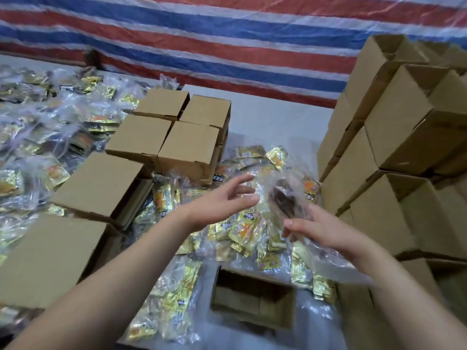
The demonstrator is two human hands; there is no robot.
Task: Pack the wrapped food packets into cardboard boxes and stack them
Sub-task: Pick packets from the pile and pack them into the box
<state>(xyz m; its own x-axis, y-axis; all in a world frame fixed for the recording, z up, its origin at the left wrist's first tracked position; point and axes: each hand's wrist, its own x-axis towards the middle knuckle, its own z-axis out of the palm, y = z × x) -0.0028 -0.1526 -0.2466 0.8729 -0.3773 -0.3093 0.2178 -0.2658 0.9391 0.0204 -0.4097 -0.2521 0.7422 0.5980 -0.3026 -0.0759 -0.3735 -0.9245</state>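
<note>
My right hand (326, 229) grips a clear plastic packet (286, 202) with dark food inside, held above the heap of gold-and-orange wrapped packets (249, 229) on the table. My left hand (222, 203) reaches toward the same packet with fingers spread and straight, its tips close to the plastic, holding nothing. Below my hands an open cardboard box (252, 299) sits with its top flaps folded out; its inside looks empty. The held packet is blurred, so its contents are hard to make out.
Closed cardboard boxes (177, 132) are stacked at centre left, with larger ones (50, 256) nearer me. A tall stack of open boxes (394, 152) rises on the right. More bagged packets (45, 127) cover the left table. A striped tarp (227, 36) hangs behind.
</note>
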